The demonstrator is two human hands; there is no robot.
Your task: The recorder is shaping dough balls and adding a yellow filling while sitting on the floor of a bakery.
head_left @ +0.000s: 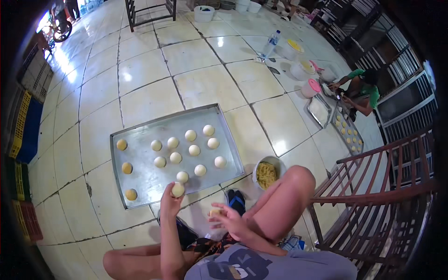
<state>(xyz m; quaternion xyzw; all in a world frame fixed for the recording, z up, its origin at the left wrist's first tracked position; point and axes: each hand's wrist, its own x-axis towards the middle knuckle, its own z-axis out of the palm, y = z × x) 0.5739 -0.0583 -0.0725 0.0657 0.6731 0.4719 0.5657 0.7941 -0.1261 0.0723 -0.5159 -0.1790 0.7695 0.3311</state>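
Note:
My left hand (171, 203) holds a pale dough ball (178, 189) at its fingertips, just over the near edge of a metal baking tray (142, 175). To its right, above my lap, my right hand (229, 221) has its fingers curled round a small yellowish lump (214, 212); whether that is dough or filling I cannot make out. Several white dough balls (194, 150) sit in loose rows on the tray's middle and right. Three browner balls (127, 167) line its left side. Right of the tray stands a white tub of crumbly yellow filling (267, 176).
Blue-strapped sandals (236, 200) lie between my feet and the tray. A slatted wooden rack (373, 196) stands at the right. Beyond it a person in green (361, 88) crouches by another tray of balls (347, 130). Tubs and a water bottle (271, 44) stand farther back; crates (22, 128) line the left.

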